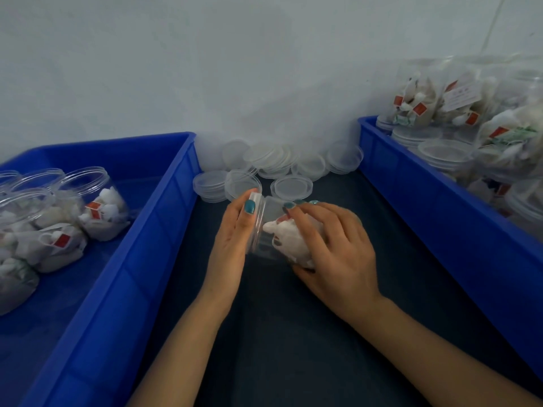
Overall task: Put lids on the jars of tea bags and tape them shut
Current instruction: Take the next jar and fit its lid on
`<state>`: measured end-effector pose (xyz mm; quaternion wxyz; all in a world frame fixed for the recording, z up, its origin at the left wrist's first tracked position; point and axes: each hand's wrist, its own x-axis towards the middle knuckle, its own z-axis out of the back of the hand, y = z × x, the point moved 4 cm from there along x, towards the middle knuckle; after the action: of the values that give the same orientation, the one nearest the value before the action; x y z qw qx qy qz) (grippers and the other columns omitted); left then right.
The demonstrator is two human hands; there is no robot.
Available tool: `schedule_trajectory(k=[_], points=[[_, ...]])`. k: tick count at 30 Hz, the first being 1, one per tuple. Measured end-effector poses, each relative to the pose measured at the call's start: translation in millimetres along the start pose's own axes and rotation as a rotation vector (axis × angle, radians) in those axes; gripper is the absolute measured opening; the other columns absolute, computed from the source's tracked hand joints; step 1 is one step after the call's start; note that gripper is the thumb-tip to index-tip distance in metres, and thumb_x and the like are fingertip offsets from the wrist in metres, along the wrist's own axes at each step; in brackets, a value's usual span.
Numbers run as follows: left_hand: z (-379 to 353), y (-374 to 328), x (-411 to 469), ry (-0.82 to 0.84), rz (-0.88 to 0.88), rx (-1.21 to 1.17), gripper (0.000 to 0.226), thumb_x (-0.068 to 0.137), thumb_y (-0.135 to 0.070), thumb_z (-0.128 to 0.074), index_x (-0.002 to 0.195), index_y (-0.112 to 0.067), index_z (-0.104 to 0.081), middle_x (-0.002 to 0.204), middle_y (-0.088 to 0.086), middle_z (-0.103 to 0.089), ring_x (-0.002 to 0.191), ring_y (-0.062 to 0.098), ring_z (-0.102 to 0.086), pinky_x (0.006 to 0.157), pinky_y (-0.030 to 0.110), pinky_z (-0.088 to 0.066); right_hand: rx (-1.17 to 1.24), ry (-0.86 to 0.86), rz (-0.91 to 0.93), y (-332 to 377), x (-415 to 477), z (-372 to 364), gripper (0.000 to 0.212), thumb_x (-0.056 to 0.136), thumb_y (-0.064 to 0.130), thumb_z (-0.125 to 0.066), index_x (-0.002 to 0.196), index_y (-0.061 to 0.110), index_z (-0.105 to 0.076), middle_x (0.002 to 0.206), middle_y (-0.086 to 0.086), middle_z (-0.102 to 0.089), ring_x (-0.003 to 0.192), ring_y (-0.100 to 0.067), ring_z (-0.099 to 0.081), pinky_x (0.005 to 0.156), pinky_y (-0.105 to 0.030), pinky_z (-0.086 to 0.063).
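A clear plastic jar [271, 230] with white tea bags inside lies on its side over the dark table, mouth to the left. My right hand [335, 245] grips the jar's body from above and the right. A clear lid [258, 221] sits against the jar's mouth, and my left hand [235, 230] holds it there with palm and thumb around its rim. Loose clear lids [279, 163] lie piled at the back of the table against the wall.
A blue bin [141, 230] on the left holds several open jars of tea bags [97, 201]. A second blue bin [440, 207] on the right holds lidded jars and stacked lids [446, 151]. A white wall rises behind.
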<state>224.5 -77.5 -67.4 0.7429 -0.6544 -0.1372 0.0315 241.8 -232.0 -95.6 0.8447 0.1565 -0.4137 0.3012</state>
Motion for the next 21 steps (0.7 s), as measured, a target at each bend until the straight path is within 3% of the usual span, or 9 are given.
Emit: schedule_trajectory(k=[3,5,6,9,13,15,18,21], points=[[7,-1,13,-0.019,0.11,-0.058,0.033,0.105,-0.026,-0.047,0.132,-0.009,-0.055,0.125,0.011,-0.06,0.091,0.017,-0.059,0.082,0.03,-0.047,-0.034,-0.051,0.048,9,2,6,0.056,0.087,0.036,-0.073,0.136,0.01,-0.062,0.131,-0.013,-0.063,0.121,-0.031,-0.057,0.105,-0.045,-0.042],[8,4,16,0.009,0.15,-0.05,0.02,0.107,-0.019,-0.045,0.119,-0.006,-0.055,0.106,0.01,-0.059,0.075,0.014,-0.054,0.067,0.027,-0.044,-0.056,-0.081,0.079,15,3,9,0.05,0.089,0.031,-0.073,0.133,0.009,-0.065,0.129,-0.013,-0.065,0.119,-0.031,-0.059,0.102,-0.046,-0.045],[8,3,18,-0.049,0.167,-0.01,0.022,0.107,-0.022,-0.044,0.116,-0.005,-0.054,0.102,0.01,-0.059,0.075,0.015,-0.055,0.067,0.028,-0.046,-0.075,-0.093,0.092,17,3,10,0.048,0.088,0.028,-0.075,0.131,0.009,-0.066,0.128,-0.013,-0.065,0.118,-0.031,-0.06,0.101,-0.046,-0.046],[5,4,8,-0.088,0.139,0.01,0.042,0.105,-0.042,-0.038,0.126,-0.01,-0.056,0.116,0.009,-0.065,0.099,0.025,-0.066,0.091,0.048,-0.055,-0.104,-0.126,0.121,19,4,12,0.045,0.086,0.021,-0.079,0.129,0.01,-0.068,0.125,-0.013,-0.067,0.116,-0.031,-0.061,0.1,-0.046,-0.047],[12,15,2,-0.048,0.047,-0.071,0.054,0.088,-0.072,-0.052,0.121,-0.03,-0.061,0.114,0.001,-0.07,0.103,0.022,-0.07,0.089,0.057,-0.057,0.033,-0.006,0.063,13,3,8,0.064,0.078,0.037,-0.08,0.134,0.012,-0.064,0.13,-0.008,-0.064,0.117,-0.027,-0.061,0.096,-0.04,-0.049],[14,19,4,-0.038,0.002,-0.084,0.054,0.079,-0.075,-0.055,0.119,-0.039,-0.064,0.114,-0.006,-0.071,0.104,0.017,-0.071,0.089,0.051,-0.057,0.149,0.076,-0.05,8,3,5,0.082,0.067,0.048,-0.084,0.138,0.014,-0.059,0.131,-0.001,-0.063,0.116,-0.02,-0.061,0.088,-0.03,-0.05],[15,15,4,0.003,-0.069,-0.055,0.032,0.08,-0.067,-0.064,0.109,-0.051,-0.066,0.108,-0.017,-0.071,0.099,0.007,-0.07,0.079,0.032,-0.057,0.452,0.177,-0.205,0,0,-1,0.092,0.061,0.056,-0.083,0.14,0.021,-0.052,0.128,0.013,-0.062,0.112,-0.005,-0.061,0.088,-0.024,-0.052],[17,11,4,0.051,-0.155,-0.038,0.038,0.082,-0.057,-0.064,0.114,-0.038,-0.069,0.112,-0.013,-0.071,0.101,0.006,-0.069,0.075,0.019,-0.055,0.954,0.336,-0.439,-10,-3,-12,0.082,0.057,0.046,-0.087,0.129,0.025,-0.053,0.116,0.017,-0.065,0.107,-0.009,-0.067,0.083,-0.025,-0.056]])
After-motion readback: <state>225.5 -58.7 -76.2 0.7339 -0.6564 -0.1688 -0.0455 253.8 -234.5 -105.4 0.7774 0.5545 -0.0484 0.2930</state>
